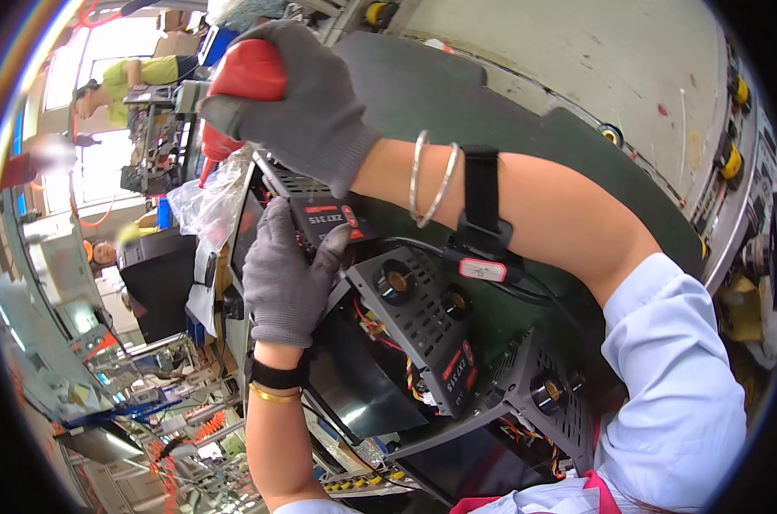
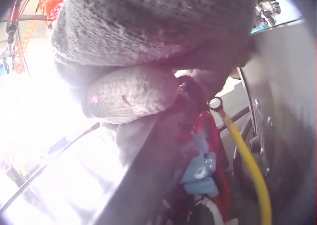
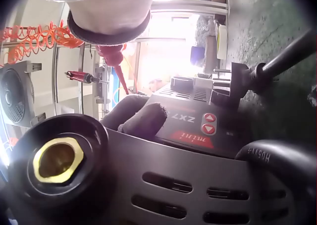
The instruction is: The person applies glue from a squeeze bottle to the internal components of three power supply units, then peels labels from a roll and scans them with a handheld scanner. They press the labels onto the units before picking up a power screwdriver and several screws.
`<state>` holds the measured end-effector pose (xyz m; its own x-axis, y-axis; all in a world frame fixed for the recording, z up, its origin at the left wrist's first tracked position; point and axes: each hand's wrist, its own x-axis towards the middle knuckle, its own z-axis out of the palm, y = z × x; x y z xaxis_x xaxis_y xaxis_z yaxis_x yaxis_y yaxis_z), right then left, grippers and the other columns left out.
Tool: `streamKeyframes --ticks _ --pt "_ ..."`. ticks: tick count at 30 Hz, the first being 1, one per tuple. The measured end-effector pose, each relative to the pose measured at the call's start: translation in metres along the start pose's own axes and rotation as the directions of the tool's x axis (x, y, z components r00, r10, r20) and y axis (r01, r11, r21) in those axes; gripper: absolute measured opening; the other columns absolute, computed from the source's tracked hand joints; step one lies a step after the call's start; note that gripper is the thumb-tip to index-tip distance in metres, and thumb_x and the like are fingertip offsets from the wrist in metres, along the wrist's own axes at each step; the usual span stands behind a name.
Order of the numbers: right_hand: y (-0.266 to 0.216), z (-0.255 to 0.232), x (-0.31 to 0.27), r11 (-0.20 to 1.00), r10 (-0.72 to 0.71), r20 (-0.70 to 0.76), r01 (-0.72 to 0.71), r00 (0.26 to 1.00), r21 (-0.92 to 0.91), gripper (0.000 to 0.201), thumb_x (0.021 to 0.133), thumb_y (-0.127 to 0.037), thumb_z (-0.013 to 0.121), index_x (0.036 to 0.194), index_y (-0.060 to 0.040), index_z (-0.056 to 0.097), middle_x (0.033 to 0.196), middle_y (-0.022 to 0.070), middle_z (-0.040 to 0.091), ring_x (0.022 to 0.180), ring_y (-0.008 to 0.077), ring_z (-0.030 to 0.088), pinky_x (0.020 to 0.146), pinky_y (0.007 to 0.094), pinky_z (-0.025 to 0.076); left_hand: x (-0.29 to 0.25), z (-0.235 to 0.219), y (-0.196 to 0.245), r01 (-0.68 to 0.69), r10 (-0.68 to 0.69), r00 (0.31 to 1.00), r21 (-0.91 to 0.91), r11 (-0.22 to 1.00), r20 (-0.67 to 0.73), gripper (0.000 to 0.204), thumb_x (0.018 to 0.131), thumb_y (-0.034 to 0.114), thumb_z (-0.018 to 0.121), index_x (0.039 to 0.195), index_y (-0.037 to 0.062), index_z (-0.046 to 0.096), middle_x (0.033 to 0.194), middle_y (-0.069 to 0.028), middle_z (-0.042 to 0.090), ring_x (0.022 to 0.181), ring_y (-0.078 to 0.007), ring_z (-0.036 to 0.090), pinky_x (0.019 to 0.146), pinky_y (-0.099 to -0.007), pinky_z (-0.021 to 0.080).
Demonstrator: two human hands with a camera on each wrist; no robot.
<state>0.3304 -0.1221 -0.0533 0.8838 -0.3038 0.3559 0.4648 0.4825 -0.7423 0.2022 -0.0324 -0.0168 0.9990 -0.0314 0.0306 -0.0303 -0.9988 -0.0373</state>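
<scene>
My gloved right hand [image 1: 298,103] is raised and grips a red squeeze bottle [image 1: 249,70]. Its tapered nozzle [image 3: 118,71] points down over the far welding machine. My gloved left hand [image 1: 287,278] holds the edge of that machine's dark front panel [image 1: 324,216], marked ZX7 315. The thumb lies on the panel's face; the other fingers reach over toward the machine's inside. In the left wrist view, a yellow wire [image 2: 250,165] with a ring terminal, a red wire [image 2: 210,136] and light-blue connectors [image 2: 200,175] sit beneath the hand.
Two more machines with slotted panels stand nearer, one with a brass-centred socket [image 1: 397,281]. Beyond the far machine is a crumpled clear plastic bag [image 1: 213,204]. A black cable [image 1: 423,245] lies over the green mat [image 1: 525,137]. A plug [image 3: 232,84] stands by the panel.
</scene>
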Motion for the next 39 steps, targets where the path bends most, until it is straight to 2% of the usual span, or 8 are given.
streamKeyframes --ticks 2,6,9,13,15,19,31,39 --pt "-0.001 0.003 0.000 0.994 -0.012 -0.011 0.014 1.000 0.110 0.050 0.061 -0.030 0.083 0.096 -0.0053 0.057 0.085 0.0129 0.065 0.077 0.0243 0.066 0.072 0.0346 0.053 -0.003 0.001 -0.006 0.071 -0.071 0.997 0.005 0.997 0.005 0.059 0.076 0.040 0.073 0.115 0.0043 0.048 0.089 -0.0161 0.064 0.081 -0.0345 0.064 0.070 -0.0416 0.051" --pt "0.000 0.000 0.004 0.997 0.067 0.018 -0.068 0.998 0.023 0.051 0.062 -0.033 0.083 0.095 -0.0055 0.057 0.085 0.0120 0.065 0.078 0.0233 0.066 0.073 0.0342 0.054 0.004 -0.007 -0.035 -0.057 0.072 0.997 -0.337 0.940 0.032 0.056 0.072 0.030 0.079 0.112 0.0057 0.047 0.082 -0.0113 0.061 0.068 -0.0244 0.062 0.068 -0.0355 0.050" --pt "0.004 0.000 0.007 0.995 0.066 0.041 -0.062 0.997 -0.083 0.052 0.062 -0.036 0.082 0.096 -0.0056 0.057 0.087 0.0126 0.065 0.079 0.0242 0.066 0.074 0.0343 0.054 0.003 -0.013 -0.043 0.069 0.017 0.983 -0.457 0.887 0.181 0.055 0.071 0.027 0.079 0.111 0.0056 0.047 0.080 -0.0105 0.062 0.068 -0.0225 0.062 0.068 -0.0346 0.051" --pt "-0.003 -0.003 0.008 0.988 -0.033 0.143 0.055 0.989 -0.147 0.055 0.062 -0.038 0.080 0.100 -0.0052 0.057 0.090 0.0156 0.065 0.082 0.0286 0.067 0.076 0.0368 0.054 0.005 -0.018 -0.030 -0.017 0.087 0.976 -0.328 0.945 0.199 0.047 0.077 0.025 0.072 0.111 0.0070 0.044 0.082 -0.0146 0.065 0.072 -0.0285 0.066 0.064 -0.0380 0.050" --pt "-0.007 -0.008 0.004 0.970 -0.001 0.182 0.045 0.983 -0.239 0.049 0.068 -0.033 0.080 0.102 -0.0061 0.059 0.090 0.0111 0.065 0.083 0.0212 0.066 0.074 0.0331 0.053 0.000 -0.014 -0.024 -0.097 0.141 0.973 -0.231 0.968 0.181 0.048 0.082 0.030 0.065 0.116 0.0086 0.039 0.086 -0.0190 0.066 0.080 -0.0400 0.063 0.065 -0.0461 0.049" --pt "-0.002 -0.008 0.003 0.961 0.001 0.248 0.067 0.969 -0.268 0.049 0.069 -0.036 0.078 0.103 -0.0066 0.058 0.089 0.0152 0.066 0.082 0.0288 0.067 0.074 0.0358 0.053 -0.003 -0.022 -0.015 0.050 0.002 0.960 -0.177 0.983 0.282 0.049 0.082 0.024 0.066 0.120 0.0070 0.040 0.097 -0.0201 0.065 0.087 -0.0383 0.064 0.071 -0.0424 0.049" --pt "-0.001 -0.007 0.001 0.936 0.055 0.384 0.086 0.922 -0.341 0.045 0.070 -0.032 0.077 0.103 -0.0089 0.057 0.090 0.0155 0.065 0.083 0.0317 0.066 0.073 0.0381 0.053 -0.009 -0.022 -0.003 0.048 -0.073 0.952 0.091 0.995 0.299 0.073 0.079 0.032 0.064 0.136 0.0030 0.028 0.092 -0.0214 0.065 0.083 -0.0402 0.064 0.070 -0.0462 0.050" --pt "0.002 -0.006 0.002 0.923 -0.129 0.414 0.262 0.901 -0.283 0.044 0.069 -0.028 0.077 0.101 -0.0065 0.057 0.087 0.0152 0.064 0.080 0.0303 0.065 0.072 0.0362 0.053 -0.034 -0.038 -0.028 0.132 -0.102 0.991 -0.519 0.844 0.086 0.060 0.079 0.018 0.069 0.132 0.0040 0.044 0.109 -0.0133 0.064 0.081 -0.0201 0.065 0.071 -0.0314 0.051"
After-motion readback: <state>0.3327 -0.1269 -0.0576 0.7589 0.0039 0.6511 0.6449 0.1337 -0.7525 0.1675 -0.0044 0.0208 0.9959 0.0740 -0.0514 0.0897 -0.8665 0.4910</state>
